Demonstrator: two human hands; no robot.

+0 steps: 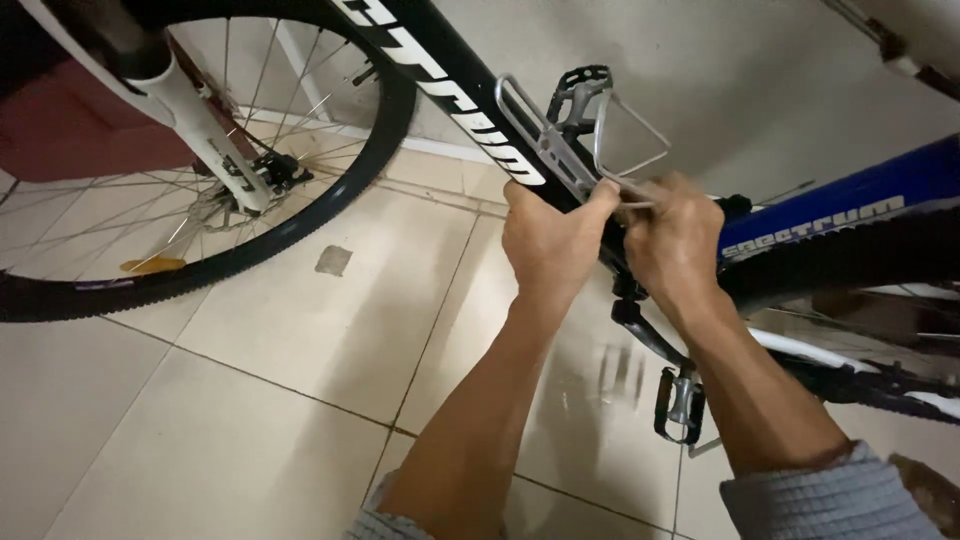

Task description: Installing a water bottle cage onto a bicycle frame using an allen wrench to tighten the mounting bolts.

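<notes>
A bicycle with a black and blue frame (445, 75) stands across the view. A silver wire bottle cage (590, 145) is fixed to its down tube. My left hand (548, 235) wraps around the down tube just below the cage. My right hand (672, 238) is closed at the cage's lower end, on a thin metal part or tool that I cannot make out clearly. Below my hands hang the crank arm (645, 330) and a pedal (680, 400). A second pedal (578, 95) shows behind the cage.
The front wheel (300, 215) with its white fork (205, 125) and disc brake stands at the left on a beige tiled floor (250, 400). The rear tyre (850, 265) fills the right side. A pale wall rises behind.
</notes>
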